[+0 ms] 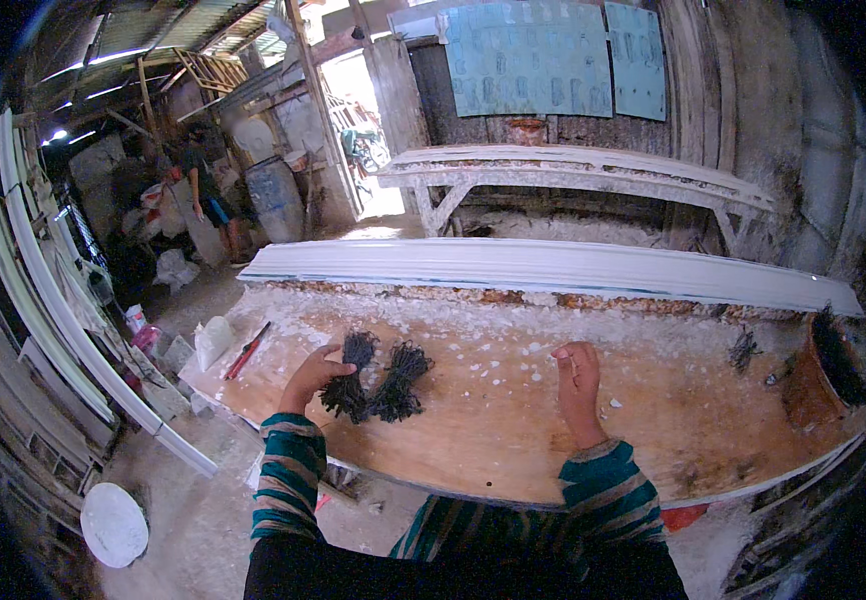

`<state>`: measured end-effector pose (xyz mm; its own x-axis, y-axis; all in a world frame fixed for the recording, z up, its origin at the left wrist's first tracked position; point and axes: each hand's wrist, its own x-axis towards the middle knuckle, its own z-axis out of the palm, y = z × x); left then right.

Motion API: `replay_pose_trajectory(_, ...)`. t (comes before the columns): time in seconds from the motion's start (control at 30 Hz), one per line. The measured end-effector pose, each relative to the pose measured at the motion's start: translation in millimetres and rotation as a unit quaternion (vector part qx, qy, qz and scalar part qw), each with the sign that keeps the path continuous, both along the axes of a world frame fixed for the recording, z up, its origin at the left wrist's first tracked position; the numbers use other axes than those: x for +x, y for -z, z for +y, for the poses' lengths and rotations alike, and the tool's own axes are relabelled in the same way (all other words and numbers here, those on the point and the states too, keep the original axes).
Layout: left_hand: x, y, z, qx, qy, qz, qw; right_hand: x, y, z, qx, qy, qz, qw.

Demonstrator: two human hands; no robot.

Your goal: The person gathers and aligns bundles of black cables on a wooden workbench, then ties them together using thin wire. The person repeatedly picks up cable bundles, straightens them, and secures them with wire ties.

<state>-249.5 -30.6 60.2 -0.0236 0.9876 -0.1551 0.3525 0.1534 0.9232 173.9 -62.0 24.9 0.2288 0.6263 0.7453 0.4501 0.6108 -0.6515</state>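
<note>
Two bundles of short black strands lie side by side on the wooden tabletop (493, 440), each narrower at its middle. My left hand (315, 378) is closed on the narrow middle of the left black strand bundle (355, 375), from its left side. Just beyond it, the right black strand bundle (402, 382) lies untouched. My right hand (580, 385) is over the middle of the tabletop, apart from both bundles. Its fingers are curled in, and whatever they may hold is hidden.
Long white moulding strips (543, 272) run along the table's far edge. At the right are a brown container (815, 385) of black strands and a loose black clump (744, 350). A red-handled tool (248, 350) lies at the left. A person (208, 190) stands farther back.
</note>
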Motion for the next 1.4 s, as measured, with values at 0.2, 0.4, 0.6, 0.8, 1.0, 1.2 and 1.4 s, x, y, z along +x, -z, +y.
replay_pose_trajectory(0.2,13.0,31.1,11.9,0.029,-0.001,0.101,0.994,3.4,7.0,3.3,-0.002,-0.025,0.009,1.000)
replay_pose_trajectory(0.4,57.0,20.9,-4.9,0.265,-0.102,0.241,0.928,6.2,4.1,-3.6,-0.026,-0.010,-0.018,0.999)
replay_pose_trajectory(0.6,162.5,-13.7,-76.9,0.294,0.046,0.420,0.857,5.6,29.0,10.1,0.051,0.020,-0.097,0.994)
replay_pose_trajectory(0.8,233.7,9.5,-81.5,0.386,0.276,0.183,0.861,45.1,-20.9,-15.6,0.046,0.158,-0.152,0.975)
replay_pose_trajectory(1.0,271.4,19.3,-52.5,0.391,0.330,0.110,0.852,217.3,-70.6,-89.9,-0.011,0.380,-0.243,0.892)
replay_pose_trajectory(1.2,284.7,55.8,-22.2,0.298,0.239,-0.008,0.924,422.2,-110.6,-166.5,-0.147,0.608,-0.281,0.728)
replay_pose_trajectory(1.4,283.0,83.1,-2.7,0.246,0.174,-0.033,0.953,536.2,-97.6,-237.0,-0.301,0.721,-0.255,0.570)
